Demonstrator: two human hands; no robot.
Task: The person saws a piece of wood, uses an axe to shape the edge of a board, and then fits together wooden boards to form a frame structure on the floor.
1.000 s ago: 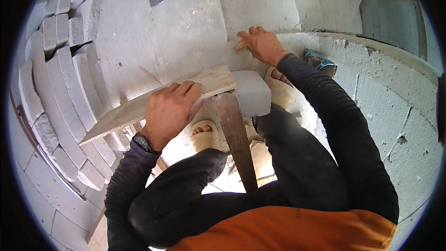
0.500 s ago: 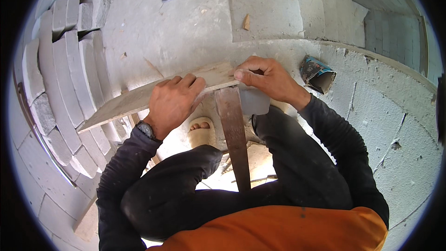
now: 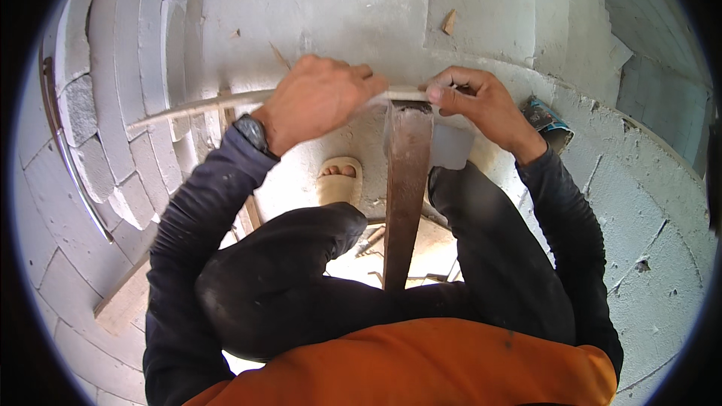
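Plywood board [image 3: 207, 106], thin and pale, seen nearly edge-on, runs from beside the stacked pale blocks [image 3: 128, 79] at left to above the upper end of a brown wooden plank [image 3: 408, 188]. Plank stands between the person's knees; whether board and plank actually touch, cannot tell. Main risk, in my judgement: the board slipping or tipping off line, since it is long toward the left and both holds sit toward its right part; a loose grip or a nudge to the plank could cause it. Fingers near the raw edge might also pick up splinters or get pinched between board and plank. Position: board passes beneath the left hand [image 3: 320, 101], its long part reaching out beyond the watch [image 3: 252, 134]; right end meets the fingertips of the right hand [image 3: 481, 101]. Left hand closed over the board, fingers bent, slightly blurred. Right hand half curled, thumb close to the index finger at the board's end; whether it pinches the edge, cannot tell. Pale block [image 3: 453, 147] just right of the plank.
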